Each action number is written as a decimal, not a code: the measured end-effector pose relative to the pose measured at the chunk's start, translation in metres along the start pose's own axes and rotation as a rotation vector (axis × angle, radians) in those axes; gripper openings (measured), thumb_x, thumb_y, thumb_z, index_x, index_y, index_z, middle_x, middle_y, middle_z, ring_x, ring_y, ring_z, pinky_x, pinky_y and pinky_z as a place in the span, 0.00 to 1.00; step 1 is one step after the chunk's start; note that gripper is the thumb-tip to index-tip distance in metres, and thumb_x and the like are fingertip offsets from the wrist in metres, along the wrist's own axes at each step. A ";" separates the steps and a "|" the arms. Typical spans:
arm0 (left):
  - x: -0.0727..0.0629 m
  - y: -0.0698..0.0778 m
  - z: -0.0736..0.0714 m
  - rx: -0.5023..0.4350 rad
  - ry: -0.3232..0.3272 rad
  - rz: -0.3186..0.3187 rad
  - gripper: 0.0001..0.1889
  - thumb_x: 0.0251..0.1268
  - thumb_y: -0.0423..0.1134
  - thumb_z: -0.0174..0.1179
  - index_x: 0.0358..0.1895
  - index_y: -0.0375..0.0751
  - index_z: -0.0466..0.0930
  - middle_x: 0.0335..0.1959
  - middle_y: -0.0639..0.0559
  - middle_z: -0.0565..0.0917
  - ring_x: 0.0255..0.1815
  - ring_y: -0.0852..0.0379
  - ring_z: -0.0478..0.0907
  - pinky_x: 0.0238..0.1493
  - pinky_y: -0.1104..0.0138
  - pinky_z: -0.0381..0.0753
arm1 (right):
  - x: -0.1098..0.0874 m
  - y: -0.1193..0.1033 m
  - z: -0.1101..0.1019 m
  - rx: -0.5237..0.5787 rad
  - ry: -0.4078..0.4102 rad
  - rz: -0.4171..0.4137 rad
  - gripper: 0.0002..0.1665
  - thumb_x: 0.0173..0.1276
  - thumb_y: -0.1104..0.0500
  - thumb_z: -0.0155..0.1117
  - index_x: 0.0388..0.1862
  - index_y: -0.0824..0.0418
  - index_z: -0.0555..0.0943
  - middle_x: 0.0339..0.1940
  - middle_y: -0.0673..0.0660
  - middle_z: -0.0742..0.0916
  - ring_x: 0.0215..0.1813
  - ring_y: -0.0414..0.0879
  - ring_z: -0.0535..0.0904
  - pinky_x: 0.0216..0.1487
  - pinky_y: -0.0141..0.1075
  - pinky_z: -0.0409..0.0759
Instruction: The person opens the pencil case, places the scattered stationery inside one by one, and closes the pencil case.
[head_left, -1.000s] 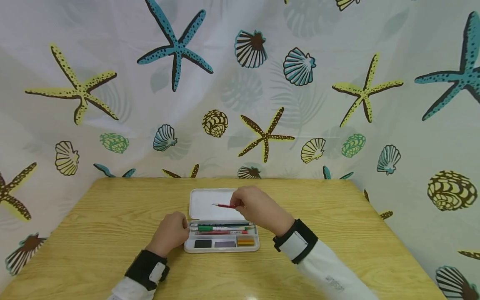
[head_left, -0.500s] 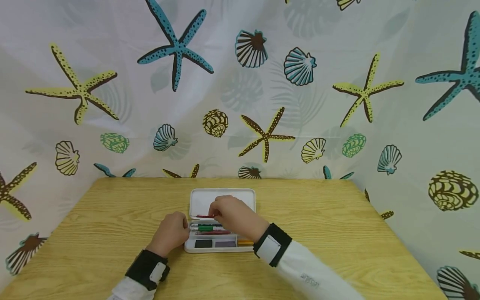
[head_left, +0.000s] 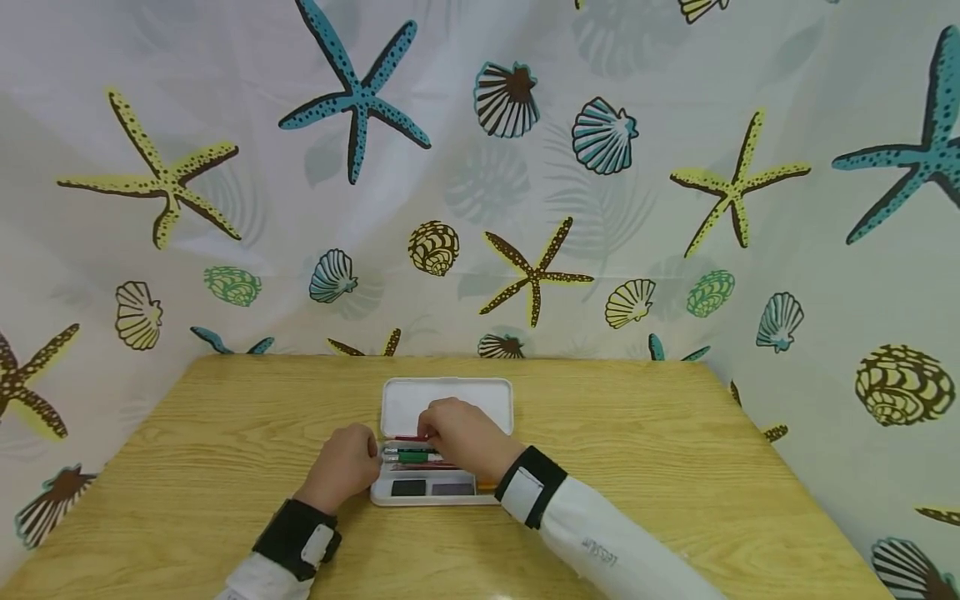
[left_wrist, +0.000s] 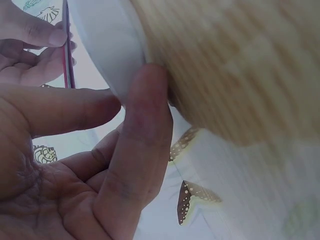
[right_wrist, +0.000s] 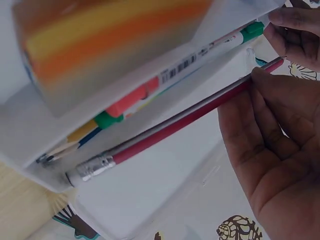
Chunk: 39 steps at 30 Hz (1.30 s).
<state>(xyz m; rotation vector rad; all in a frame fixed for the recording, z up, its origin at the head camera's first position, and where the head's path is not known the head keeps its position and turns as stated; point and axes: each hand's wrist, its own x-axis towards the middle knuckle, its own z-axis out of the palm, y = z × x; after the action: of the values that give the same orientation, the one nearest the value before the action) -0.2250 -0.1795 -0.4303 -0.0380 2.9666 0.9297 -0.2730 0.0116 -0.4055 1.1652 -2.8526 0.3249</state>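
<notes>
A white pencil case (head_left: 420, 502) lies with its lid (head_left: 491, 400) folded back on the table. My left hand (head_left: 341, 468) pinches the case's left end between thumb and fingers, plain in the left wrist view. With thumb and fingertips, my right hand (head_left: 468, 437) holds a red pencil (right_wrist: 175, 122) over the back of the case. The pencil's silver ferrule and white eraser end point right, near the case's right end. Inside lie several pens and pencils, among them a green-capped marker (right_wrist: 253, 31). My right hand hides part of them in the head view.
Along the case's front compartments sit a black block (head_left: 408, 487), a grey-purple block (head_left: 453, 489) and a yellow-orange striped block (right_wrist: 115, 40). The wooden table (head_left: 637, 467) surrounds the case. A cloth printed with starfish and shells (head_left: 480, 183) hangs behind and at the sides.
My right hand has brought the red pencil left and down, from above the lid to the back of the case. The left hand stays at the case's left end.
</notes>
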 end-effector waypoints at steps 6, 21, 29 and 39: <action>0.001 0.000 0.001 0.002 0.002 0.005 0.08 0.59 0.29 0.61 0.23 0.37 0.74 0.19 0.49 0.72 0.20 0.54 0.71 0.22 0.66 0.64 | 0.001 0.002 0.000 0.033 -0.028 0.011 0.07 0.66 0.62 0.67 0.41 0.55 0.88 0.38 0.48 0.89 0.38 0.35 0.80 0.45 0.29 0.81; 0.002 -0.002 0.002 0.010 0.002 0.000 0.07 0.58 0.29 0.62 0.24 0.37 0.75 0.20 0.48 0.73 0.21 0.54 0.71 0.22 0.66 0.65 | 0.001 0.007 0.007 0.043 -0.065 0.019 0.06 0.67 0.62 0.67 0.39 0.54 0.88 0.37 0.48 0.89 0.36 0.35 0.78 0.44 0.28 0.80; 0.003 -0.002 0.003 0.021 0.007 0.007 0.06 0.57 0.29 0.61 0.24 0.37 0.76 0.21 0.48 0.74 0.21 0.54 0.71 0.22 0.67 0.66 | -0.005 0.010 0.001 0.087 -0.033 0.049 0.07 0.68 0.62 0.65 0.41 0.56 0.88 0.38 0.48 0.89 0.35 0.35 0.78 0.42 0.28 0.79; 0.002 -0.002 0.002 0.017 0.008 -0.007 0.07 0.58 0.29 0.61 0.23 0.37 0.75 0.20 0.48 0.73 0.21 0.54 0.71 0.22 0.67 0.65 | -0.015 0.022 -0.009 0.150 0.051 0.068 0.08 0.68 0.60 0.66 0.43 0.57 0.88 0.37 0.49 0.89 0.34 0.35 0.79 0.39 0.28 0.79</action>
<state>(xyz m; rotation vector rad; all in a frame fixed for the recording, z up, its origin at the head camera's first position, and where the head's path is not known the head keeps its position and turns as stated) -0.2269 -0.1796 -0.4334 -0.0522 2.9795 0.9063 -0.2779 0.0396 -0.4022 1.0657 -2.8704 0.5732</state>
